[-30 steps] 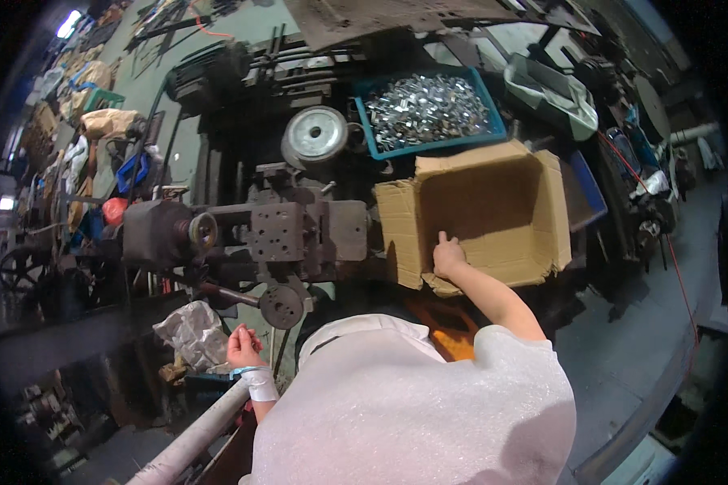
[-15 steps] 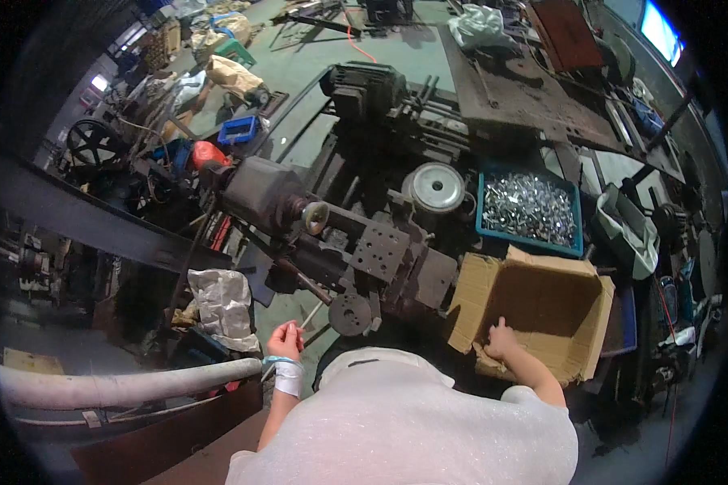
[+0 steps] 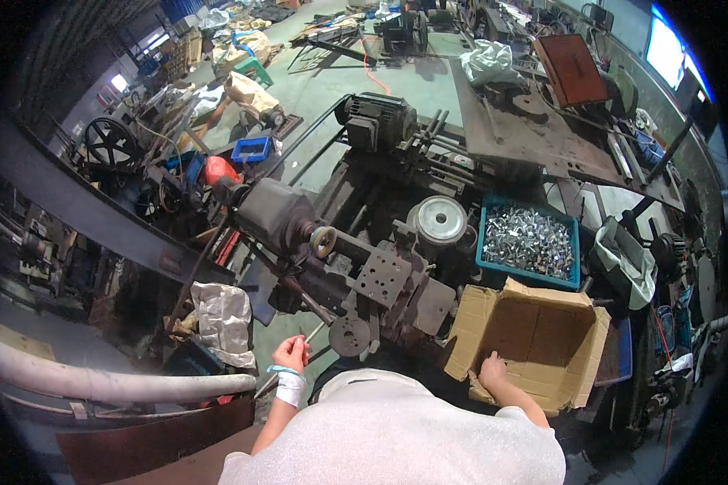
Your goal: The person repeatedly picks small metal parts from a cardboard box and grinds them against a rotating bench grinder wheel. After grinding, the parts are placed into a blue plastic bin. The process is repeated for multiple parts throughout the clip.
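Cardboard box gapes beside the teal tray, its hollow ahead and right of the nearer right hand; the left hand curls well away. I can't tell whether either grips anything.

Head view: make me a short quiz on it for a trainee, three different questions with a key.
1. Which hand reaches into the cardboard box?
2. True or false: the cardboard box lies nearer the person than the teal crate.
3. What colour is the wrist wrap below the left hand? A: red. B: white. C: green.

Key: 1. The right hand. 2. True. 3. B.
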`<state>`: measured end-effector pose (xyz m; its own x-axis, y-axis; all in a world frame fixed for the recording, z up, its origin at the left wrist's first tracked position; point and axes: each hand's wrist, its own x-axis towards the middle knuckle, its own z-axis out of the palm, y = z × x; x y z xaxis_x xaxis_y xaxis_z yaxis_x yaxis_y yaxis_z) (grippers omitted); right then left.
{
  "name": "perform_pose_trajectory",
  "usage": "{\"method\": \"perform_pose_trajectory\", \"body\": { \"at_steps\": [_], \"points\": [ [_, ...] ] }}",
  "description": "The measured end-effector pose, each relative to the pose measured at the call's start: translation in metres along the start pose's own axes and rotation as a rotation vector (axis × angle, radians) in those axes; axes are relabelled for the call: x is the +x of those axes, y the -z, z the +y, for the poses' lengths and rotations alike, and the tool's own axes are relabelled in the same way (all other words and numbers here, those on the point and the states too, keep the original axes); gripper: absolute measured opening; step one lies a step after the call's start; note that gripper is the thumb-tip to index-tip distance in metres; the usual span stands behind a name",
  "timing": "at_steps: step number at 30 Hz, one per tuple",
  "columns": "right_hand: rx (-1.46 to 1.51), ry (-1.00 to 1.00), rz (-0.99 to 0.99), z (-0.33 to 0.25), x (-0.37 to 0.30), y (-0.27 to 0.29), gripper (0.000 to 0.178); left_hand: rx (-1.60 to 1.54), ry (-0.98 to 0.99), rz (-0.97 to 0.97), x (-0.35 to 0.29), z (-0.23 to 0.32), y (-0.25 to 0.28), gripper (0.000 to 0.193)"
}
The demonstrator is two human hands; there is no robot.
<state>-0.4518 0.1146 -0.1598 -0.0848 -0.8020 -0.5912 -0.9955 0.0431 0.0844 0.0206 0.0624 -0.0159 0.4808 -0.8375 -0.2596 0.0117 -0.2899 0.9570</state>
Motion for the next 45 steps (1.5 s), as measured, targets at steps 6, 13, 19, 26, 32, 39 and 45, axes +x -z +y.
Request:
{"method": "perform_pose_trajectory", "body": {
  "at_steps": [6, 13, 19, 26, 32, 39, 45],
  "points": [
    [0.123, 0.000, 0.006, 0.006, 0.000, 0.014, 0.033, 0.007, 0.006, 0.009, -0.004, 0.003, -0.005, 0.015],
    [0.173, 0.073, 0.045, 0.014, 0.000, 0.008, 0.030, -0.004, 0.015, 0.027, -0.005, 0.003, -0.001, 0.014],
    [0.357, 0.065, 0.123, 0.022, 0.003, 0.000, 0.034, 0.006, 0.019, 0.028, -0.007, 0.004, 0.002, 0.015],
    [0.359, 0.126, 0.075, 0.037, 0.027, -0.022, 0.037, 0.016, 0.007, -0.014, 0.001, -0.006, -0.001, 0.016],
    [1.132, -0.093, -0.377, 0.055, 0.031, -0.002, 0.018, 0.052, -0.012, 0.001, 0.003, -0.005, -0.001, 0.015],
    [2.457, -0.031, -0.344, 0.082, 0.002, 0.037, 0.021, 0.011, 0.002, -0.014, 0.003, -0.007, 0.000, 0.016],
    [2.911, 0.198, -0.032, 0.071, -0.010, 0.054, 0.015, 0.009, 0.001, -0.035, 0.003, -0.006, -0.006, 0.016]
  ]
}}
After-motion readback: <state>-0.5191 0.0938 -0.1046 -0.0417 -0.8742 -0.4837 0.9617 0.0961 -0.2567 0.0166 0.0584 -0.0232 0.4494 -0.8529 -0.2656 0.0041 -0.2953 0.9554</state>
